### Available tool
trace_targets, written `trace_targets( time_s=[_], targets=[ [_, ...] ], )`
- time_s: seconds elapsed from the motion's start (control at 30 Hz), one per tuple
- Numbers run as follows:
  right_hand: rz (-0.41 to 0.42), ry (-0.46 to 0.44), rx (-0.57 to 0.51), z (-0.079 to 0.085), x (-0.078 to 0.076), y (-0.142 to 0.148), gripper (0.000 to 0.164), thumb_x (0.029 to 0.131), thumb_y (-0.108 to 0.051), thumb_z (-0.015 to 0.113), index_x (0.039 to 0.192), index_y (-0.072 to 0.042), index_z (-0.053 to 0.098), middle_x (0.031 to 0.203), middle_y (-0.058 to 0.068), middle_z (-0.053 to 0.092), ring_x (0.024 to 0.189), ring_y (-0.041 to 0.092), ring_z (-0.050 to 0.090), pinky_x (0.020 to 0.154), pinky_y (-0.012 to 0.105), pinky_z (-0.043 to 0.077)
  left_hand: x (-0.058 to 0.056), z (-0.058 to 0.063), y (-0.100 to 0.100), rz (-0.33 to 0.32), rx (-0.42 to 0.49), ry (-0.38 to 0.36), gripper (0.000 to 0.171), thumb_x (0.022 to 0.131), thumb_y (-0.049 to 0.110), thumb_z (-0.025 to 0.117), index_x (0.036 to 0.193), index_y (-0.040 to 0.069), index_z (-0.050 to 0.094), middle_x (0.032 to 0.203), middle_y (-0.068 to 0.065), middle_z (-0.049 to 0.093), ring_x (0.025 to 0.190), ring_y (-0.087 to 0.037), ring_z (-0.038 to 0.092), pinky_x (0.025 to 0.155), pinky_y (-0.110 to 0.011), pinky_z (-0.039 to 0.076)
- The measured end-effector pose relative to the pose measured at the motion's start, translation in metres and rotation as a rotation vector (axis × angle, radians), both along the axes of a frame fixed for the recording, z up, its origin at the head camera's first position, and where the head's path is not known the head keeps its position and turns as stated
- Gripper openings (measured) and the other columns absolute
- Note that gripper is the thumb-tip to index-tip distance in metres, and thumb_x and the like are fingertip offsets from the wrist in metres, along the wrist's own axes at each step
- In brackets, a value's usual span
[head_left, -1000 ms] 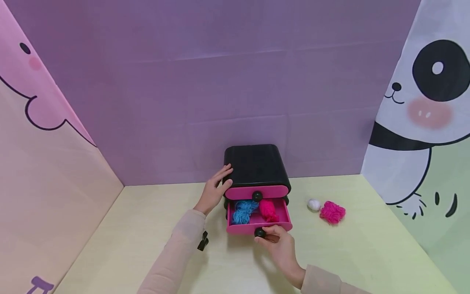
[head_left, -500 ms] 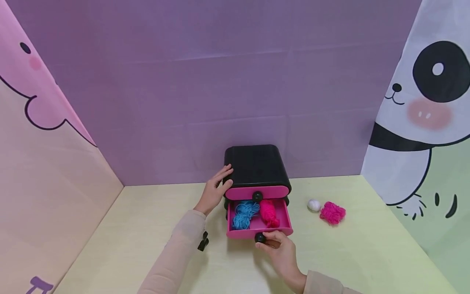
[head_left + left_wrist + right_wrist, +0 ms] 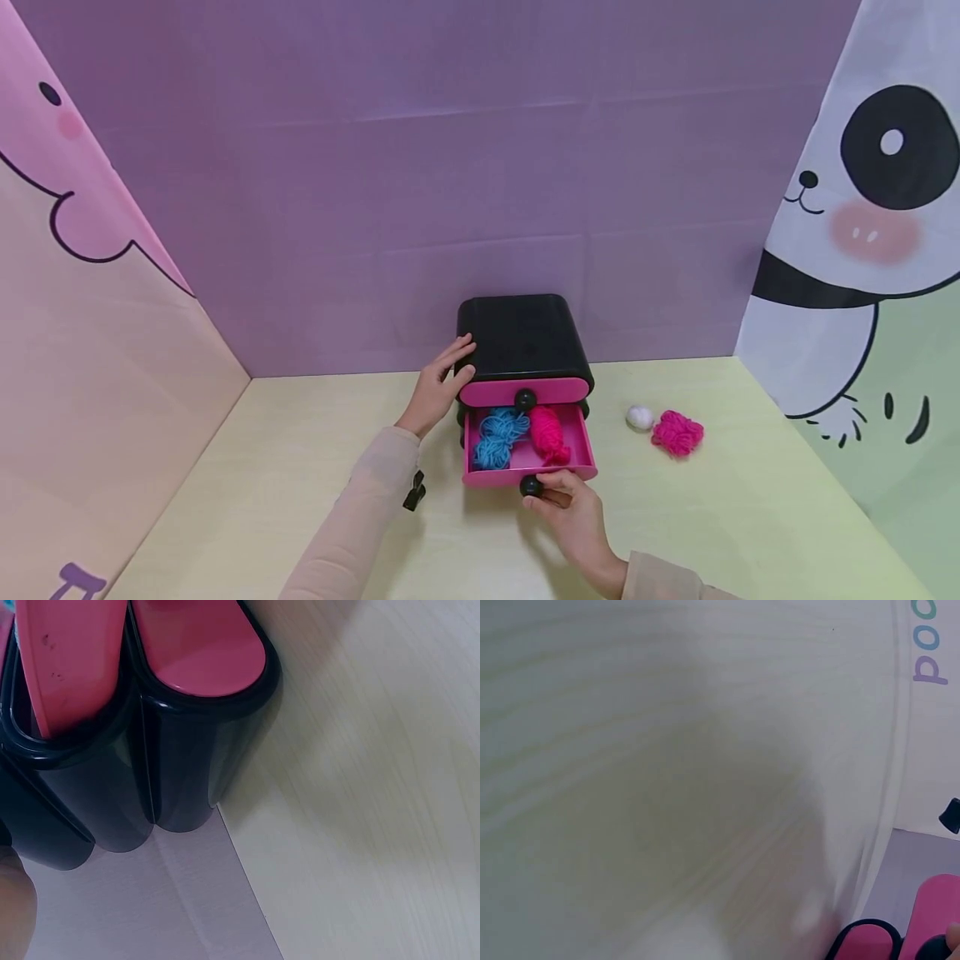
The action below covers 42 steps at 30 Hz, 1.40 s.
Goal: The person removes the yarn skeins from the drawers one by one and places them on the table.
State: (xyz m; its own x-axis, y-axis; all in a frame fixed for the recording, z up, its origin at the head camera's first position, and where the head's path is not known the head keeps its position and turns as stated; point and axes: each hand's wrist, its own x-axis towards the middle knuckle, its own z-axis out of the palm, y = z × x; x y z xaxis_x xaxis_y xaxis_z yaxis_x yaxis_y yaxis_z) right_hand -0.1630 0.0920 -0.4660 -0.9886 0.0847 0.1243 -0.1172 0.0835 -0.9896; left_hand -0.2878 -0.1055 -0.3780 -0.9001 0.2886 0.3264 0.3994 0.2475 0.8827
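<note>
A black drawer cabinet with pink drawer fronts stands against the back wall. My left hand rests on its upper left edge, fingers on top and thumb near the front corner. Below the top drawer, another pink drawer is pulled out. Inside it lie a bundle of blue yarn and a bundle of bright pink yarn. My right hand pinches that drawer's round black knob. In the left wrist view the drawer's side sticks out; the right wrist view catches only a fingertip at the knob.
Right of the cabinet, a small white ball and a bundle of pink yarn lie on the pale table. Behind rises a purple wall. A black bow-like piece hangs beside my left sleeve.
My right hand has drawn the drawer slightly farther toward me, mostly before the half-second frame. Both yarn bundles inside came forward with it. My left hand stays in place.
</note>
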Motion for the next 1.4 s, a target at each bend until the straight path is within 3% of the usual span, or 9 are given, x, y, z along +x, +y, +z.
trace_targets(
  time_s=[0.37, 0.53, 0.77, 0.87, 0.93, 1.1, 1.23, 1.4],
  targets=[
    [0.031, 0.003, 0.044, -0.003, 0.004, 0.004, 0.036, 0.072, 0.011, 0.068, 0.107, 0.013, 0.058, 0.106, 0.029, 0.059, 0.091, 0.035, 0.065, 0.076, 0.03, 0.055, 0.005, 0.004, 0.001, 0.006, 0.005, 0.0, 0.045, 0.094, 0.019, 0.051, 0.136, 0.004, 0.044, 0.149, -0.005, 0.031, 0.141, -0.022, 0.018, 0.114, -0.046, 0.015],
    [0.024, 0.005, 0.118, 0.001, 0.008, 0.01, 0.035, 0.074, 0.009, 0.067, 0.109, 0.01, 0.059, 0.108, 0.025, 0.061, 0.096, 0.035, 0.063, 0.082, 0.032, 0.054, 0.004, 0.004, 0.001, 0.01, 0.002, 0.001, 0.045, 0.094, 0.019, 0.051, 0.136, 0.004, 0.044, 0.149, -0.005, 0.031, 0.141, -0.022, 0.019, 0.114, -0.046, 0.016],
    [-0.042, 0.014, 0.171, 0.025, 0.007, 0.021, 0.025, 0.073, 0.01, 0.067, 0.097, 0.004, 0.065, 0.09, 0.018, 0.066, 0.074, 0.012, 0.062, 0.067, 0.017, 0.052, 0.004, 0.004, 0.0, 0.018, -0.004, 0.001, 0.045, 0.094, 0.018, 0.051, 0.136, 0.004, 0.044, 0.149, -0.006, 0.031, 0.141, -0.023, 0.019, 0.114, -0.046, 0.017],
    [-0.05, 0.021, 0.196, 0.04, 0.004, 0.025, 0.021, 0.075, 0.007, 0.068, 0.096, 0.003, 0.066, 0.088, 0.015, 0.066, 0.073, 0.009, 0.059, 0.065, 0.015, 0.051, 0.004, 0.004, 0.001, 0.014, -0.007, -0.003, 0.045, 0.094, 0.017, 0.051, 0.136, 0.003, 0.043, 0.149, -0.007, 0.031, 0.141, -0.023, 0.019, 0.114, -0.046, 0.017],
    [-0.051, 0.025, 0.205, 0.049, 0.0, 0.027, 0.021, 0.075, 0.004, 0.069, 0.096, 0.002, 0.066, 0.09, 0.013, 0.066, 0.076, 0.012, 0.061, 0.068, 0.016, 0.052, 0.005, 0.005, 0.001, 0.014, -0.01, -0.009, 0.045, 0.094, 0.017, 0.051, 0.136, 0.003, 0.043, 0.149, -0.007, 0.03, 0.141, -0.024, 0.018, 0.113, -0.047, 0.016],
    [-0.02, 0.084, 0.293, 0.064, -0.017, 0.034, 0.023, 0.076, -0.001, 0.071, 0.098, -0.002, 0.067, 0.095, 0.012, 0.067, 0.088, 0.021, 0.063, 0.08, 0.028, 0.054, -0.011, -0.011, -0.001, 0.02, 0.001, -0.024, 0.046, 0.093, 0.022, 0.052, 0.137, 0.009, 0.044, 0.149, -0.001, 0.03, 0.141, -0.021, 0.017, 0.114, -0.047, 0.015],
    [0.005, 0.16, 0.458, 0.064, -0.035, 0.04, 0.028, 0.074, -0.004, 0.074, 0.101, -0.005, 0.067, 0.099, 0.009, 0.066, 0.095, 0.027, 0.062, 0.083, 0.038, 0.053, -0.02, -0.023, -0.002, 0.029, 0.005, -0.001, 0.046, 0.093, 0.027, 0.053, 0.136, 0.015, 0.046, 0.148, 0.004, 0.032, 0.141, -0.017, 0.018, 0.114, -0.047, 0.016],
    [0.005, 0.182, 0.631, 0.059, -0.05, 0.041, 0.035, 0.074, -0.01, 0.075, 0.107, -0.006, 0.066, 0.104, 0.009, 0.066, 0.096, 0.026, 0.061, 0.082, 0.038, 0.053, -0.022, -0.026, -0.002, 0.045, 0.003, 0.026, 0.044, 0.093, 0.029, 0.053, 0.135, 0.017, 0.047, 0.147, 0.008, 0.034, 0.14, -0.015, 0.02, 0.113, -0.046, 0.017]
  ],
)
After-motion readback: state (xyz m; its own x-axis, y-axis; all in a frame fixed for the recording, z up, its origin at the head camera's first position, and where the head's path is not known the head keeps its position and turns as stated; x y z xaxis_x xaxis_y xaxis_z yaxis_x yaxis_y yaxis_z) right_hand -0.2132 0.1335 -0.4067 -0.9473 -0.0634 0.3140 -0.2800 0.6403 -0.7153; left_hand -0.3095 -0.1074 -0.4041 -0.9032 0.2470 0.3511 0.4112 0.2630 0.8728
